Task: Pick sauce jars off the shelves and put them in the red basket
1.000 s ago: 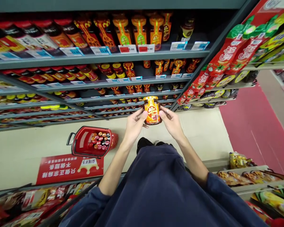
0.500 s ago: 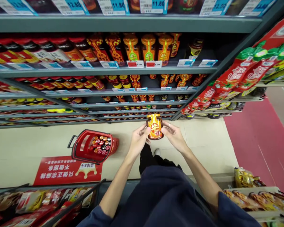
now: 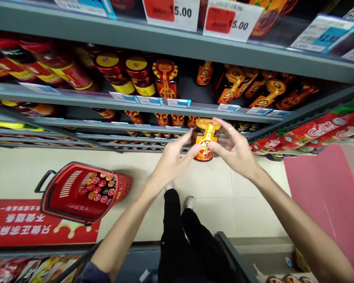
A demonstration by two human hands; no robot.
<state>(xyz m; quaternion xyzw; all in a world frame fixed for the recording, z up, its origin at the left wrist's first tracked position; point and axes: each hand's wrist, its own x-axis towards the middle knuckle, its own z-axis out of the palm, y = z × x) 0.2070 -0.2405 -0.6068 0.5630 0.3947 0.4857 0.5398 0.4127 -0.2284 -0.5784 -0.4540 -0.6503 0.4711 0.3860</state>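
A small glass sauce jar (image 3: 205,139) with an orange lid and orange label is held upright between both hands, in front of the shop shelves. My left hand (image 3: 171,162) pinches its lower left side with thumb and fingertips. My right hand (image 3: 236,149) grips its right side, fingers curled over the lid. Behind the jar runs a grey shelf (image 3: 177,104) carrying similar jars and bottles.
A red shopping basket (image 3: 82,192) holding several small jars sits on the tiled floor at the left, beside a red floor sticker (image 3: 23,230). Price tags (image 3: 172,11) line the upper shelf edge. Red snack packs (image 3: 321,129) hang at the right. My legs are below.
Both hands have lifted the jar up and toward the shelves. The view has moved closer to the shelving and the basket now appears larger.
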